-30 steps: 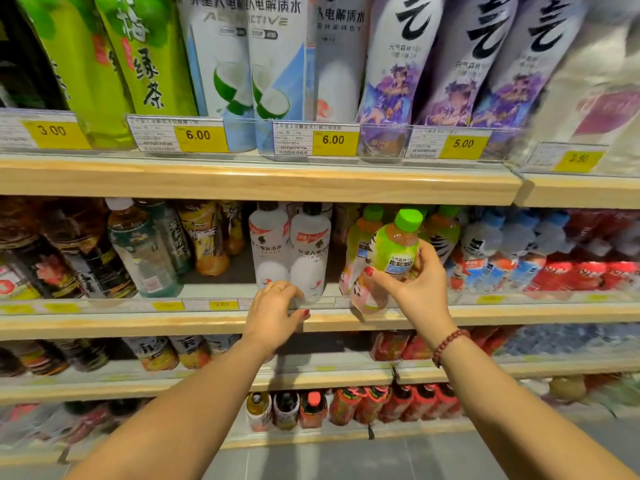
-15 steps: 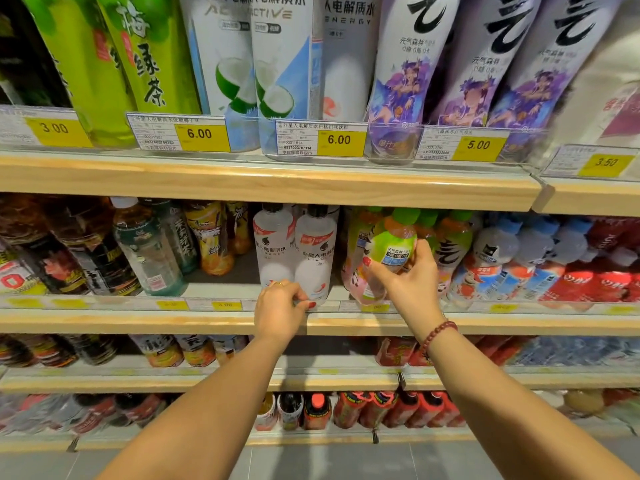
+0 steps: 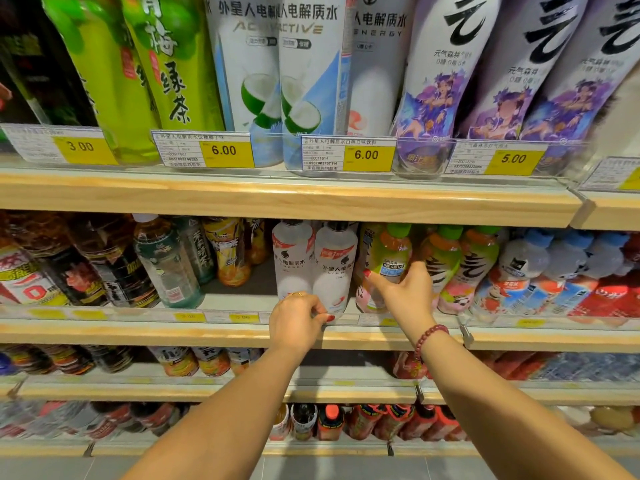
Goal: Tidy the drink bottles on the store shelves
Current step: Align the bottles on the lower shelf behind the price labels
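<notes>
A green-capped bottle with a green and pink label stands at the front of the middle shelf, in a row of like bottles. My right hand is wrapped around its lower half, thumb on the left side. My left hand rests on the shelf's front rail, fingers curled against the price strip, just below two white electrolyte bottles. It holds no bottle.
Tea bottles fill the middle shelf's left, blue-capped bottles and red ones its right. A gap lies behind the tea, left of the white bottles. Tall bottles stand on the upper shelf with price tags. Lower shelves hold more drinks.
My right hand has pushed the green-capped bottle back from in front of the shelf into its row. My left hand has stayed on the rail.
</notes>
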A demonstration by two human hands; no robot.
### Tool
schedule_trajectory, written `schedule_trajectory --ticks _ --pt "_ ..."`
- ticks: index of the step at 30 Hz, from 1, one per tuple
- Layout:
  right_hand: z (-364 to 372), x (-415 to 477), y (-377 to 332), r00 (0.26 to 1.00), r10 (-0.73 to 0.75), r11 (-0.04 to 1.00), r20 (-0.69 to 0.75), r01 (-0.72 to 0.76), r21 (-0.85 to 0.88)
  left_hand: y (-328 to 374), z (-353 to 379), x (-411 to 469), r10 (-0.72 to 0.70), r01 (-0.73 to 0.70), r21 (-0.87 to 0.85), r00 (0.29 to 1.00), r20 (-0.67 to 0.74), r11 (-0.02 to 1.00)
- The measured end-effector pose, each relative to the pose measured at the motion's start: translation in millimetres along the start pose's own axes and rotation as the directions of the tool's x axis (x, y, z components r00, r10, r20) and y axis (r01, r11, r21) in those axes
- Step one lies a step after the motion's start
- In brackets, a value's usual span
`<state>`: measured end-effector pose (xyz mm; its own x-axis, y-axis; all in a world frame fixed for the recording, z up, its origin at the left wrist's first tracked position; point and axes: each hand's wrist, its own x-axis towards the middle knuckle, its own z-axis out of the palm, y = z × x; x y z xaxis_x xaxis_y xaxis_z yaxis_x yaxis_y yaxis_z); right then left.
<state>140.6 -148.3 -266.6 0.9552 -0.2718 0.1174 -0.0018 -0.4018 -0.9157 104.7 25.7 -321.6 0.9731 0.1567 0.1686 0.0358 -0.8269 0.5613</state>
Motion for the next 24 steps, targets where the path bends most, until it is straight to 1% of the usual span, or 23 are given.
schedule_trajectory --ticks 2,5,10,13,16,19,21,24 --pt "-0.4 2.8 0.9 1.0 0.027 0.997 -0.01 -0.028 -0.068 -1.1 1.2 0.4 0.016 -0.016 0.009 1.0 -0.004 1.0" --pt "-2.8 5.8 2.5 1.0 0.023 0.986 0.019 -0.02 -0.167 -1.9 2.3 0.8 0.026 -0.026 0.021 1.0 -0.013 0.999" --pt "-3.9 -0.9 17.1 1.0 -0.012 0.986 0.024 0.016 -0.163 -4.8 2.4 0.3 0.042 -0.041 0.045 0.999 -0.025 0.998" --pt "2.6 -13.7 34.4 0.999 0.026 0.993 0.037 -0.021 -0.114 -5.7 2.8 0.3 0.051 -0.049 0.055 0.998 -0.038 0.997" --pt "10.1 -19.4 41.3 0.998 0.061 0.994 -0.029 -0.063 -0.088 -5.8 3.7 0.4 0.06 -0.057 0.056 0.997 -0.05 0.997" --pt "13.5 -16.9 40.1 0.997 0.027 0.991 -0.078 -0.037 -0.132 -6.1 4.0 0.4 0.059 -0.056 0.066 0.997 -0.05 0.996" --pt "13.6 -16.9 40.7 0.997 -0.002 0.988 -0.073 -0.009 -0.157 -6.3 4.2 0.2 0.054 -0.051 0.069 0.997 -0.053 0.996" --pt "12.7 -17.5 45.2 0.998 -0.041 0.988 -0.053 0.033 -0.151 -5.8 3.5 0.0 0.051 -0.047 0.069 0.997 -0.058 0.997"
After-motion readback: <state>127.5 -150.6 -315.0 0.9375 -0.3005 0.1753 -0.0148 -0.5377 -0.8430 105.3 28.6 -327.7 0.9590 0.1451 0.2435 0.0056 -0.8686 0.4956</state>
